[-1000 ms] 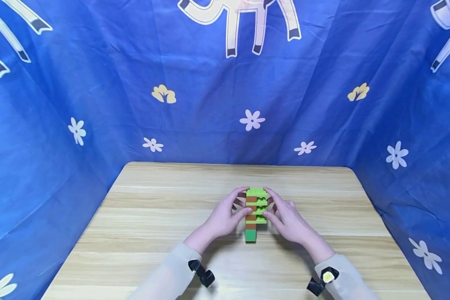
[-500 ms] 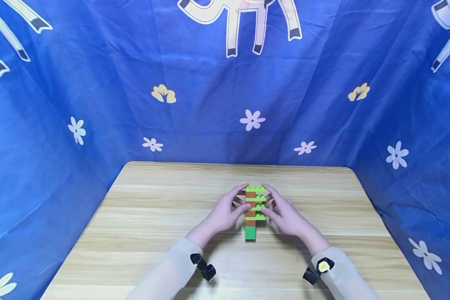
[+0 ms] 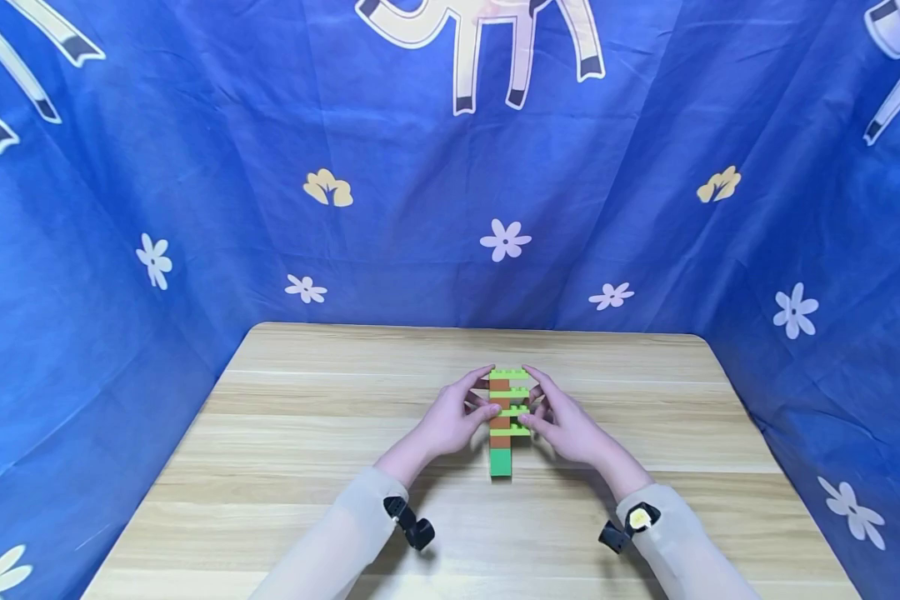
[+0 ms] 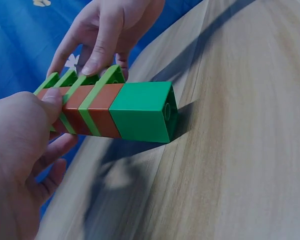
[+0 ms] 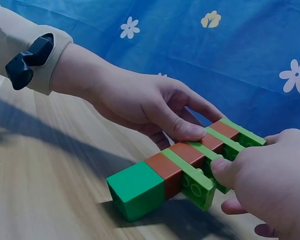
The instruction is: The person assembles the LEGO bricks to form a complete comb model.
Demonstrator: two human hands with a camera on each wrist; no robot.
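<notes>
Both hands hold one stack of toy building bricks between them, over the middle of the table. A dark green block (image 3: 500, 463) forms its near end; beyond it brown bricks (image 5: 187, 152) alternate with light green plates (image 3: 521, 392) that stick out to the right. My left hand (image 3: 447, 422) grips the brown side, thumb on the face towards me and fingers behind. With its thumb and fingers, my right hand (image 3: 572, 427) pinches the protruding plates. In the left wrist view the green block's hollow underside shows. Whether it touches the table I cannot tell.
A light wood-grain table (image 3: 292, 400) lies under the hands. Blue cloth (image 3: 420, 250) printed with flowers and animals hangs behind it and at both sides. Each sleeve cuff carries a small black camera (image 3: 412, 525).
Both hands and the brick stack have shifted slightly away from me, and the sleeves have followed. The upper faces of the plates look narrower now. The hold on the stack looks unchanged.
</notes>
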